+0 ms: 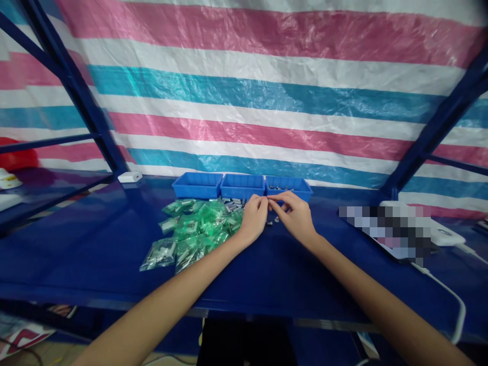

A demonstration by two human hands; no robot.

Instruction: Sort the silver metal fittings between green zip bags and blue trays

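Note:
My left hand [253,217] and my right hand [296,213] meet fingertip to fingertip just in front of the blue bins. Both are closed in a pinch; whatever lies between the fingers is too small and hidden to name. Beneath and beside my right hand, a few small metal pieces [277,219], like screws, lie on the table. Short silvery metal parts [233,205] are heaped left of my left hand. Next to them spreads a pile of small clear and green plastic bags [208,219] with metal parts inside.
Three blue bins stand in a row: a left bin [197,191], a middle bin [242,192] and a right bin [301,193], which holds small metal pieces. A phone [385,236], blurred out, lies right beside a white power bank [446,235] with a cable. A white adapter [130,177] sits back left.

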